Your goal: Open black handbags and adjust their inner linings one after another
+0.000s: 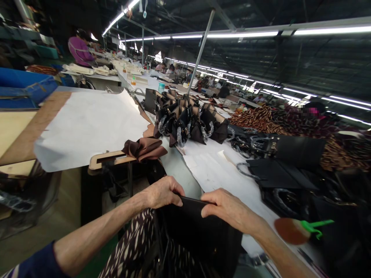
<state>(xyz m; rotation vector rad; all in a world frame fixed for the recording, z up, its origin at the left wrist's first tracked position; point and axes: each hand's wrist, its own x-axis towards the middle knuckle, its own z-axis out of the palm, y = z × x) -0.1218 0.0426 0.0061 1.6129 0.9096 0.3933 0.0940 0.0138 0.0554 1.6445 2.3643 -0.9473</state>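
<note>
1. White paper (95,127) covers the worktop at nine o'clock from the centre of my view, lying over a brown board (55,119); another white sheet (223,175) lies at four o'clock.
2. Around me is a long, dim workshop, with fluorescent tubes (240,35) overhead from twelve to two o'clock and a co-worker in purple (79,50) sitting at ten o'clock.
3. Near twelve o'clock, dark handbags (184,116) stand bunched together, their handles in clear wrap; more black handbags (278,173) are heaped at three to four o'clock.
4. Between eight and nine o'clock, brown fabric (145,148) lies across the end of a slotted wooden frame (95,164).
5. At six o'clock, close to my patterned garment (136,241), is the black bag (203,231): smooth and matt, with a straight top edge and its lower part lost in shadow.
6. My left hand (164,192) is nearly closed, thumb and fingers pinching that edge's left end; my right hand (224,206), just as narrowly closed, pinches it further right, with a short gap between.
</note>
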